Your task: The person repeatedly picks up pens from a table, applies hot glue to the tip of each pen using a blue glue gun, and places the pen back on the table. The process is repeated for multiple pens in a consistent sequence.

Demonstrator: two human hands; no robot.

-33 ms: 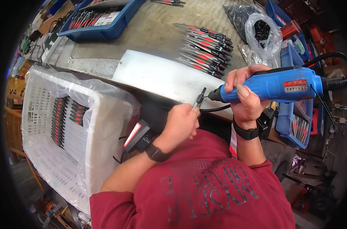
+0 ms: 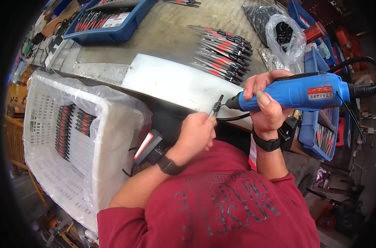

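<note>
My right hand [image 2: 267,101] is wrapped round the front of a blue electric screwdriver [image 2: 299,91], which lies nearly level with its black nose pointing left. A thin bit at that nose meets or almost meets the black head of what looks like a drawing compass [image 2: 216,106]; contact is too small to tell. Below that head, my left hand [image 2: 196,133] is closed on the compass, hiding most of its legs. Beyond my hands lies a stack of similar grey, red and black compasses [image 2: 223,53], points to the left.
A white board [image 2: 167,80] lies along the table's near edge. At left stands a white plastic crate [image 2: 101,153], lined with clear film and holding rows of compasses. Blue bins [image 2: 107,36] sit at the far left and right. A clear bag [image 2: 274,31] holds black parts. The screwdriver's cable [image 2: 363,61] curves away right.
</note>
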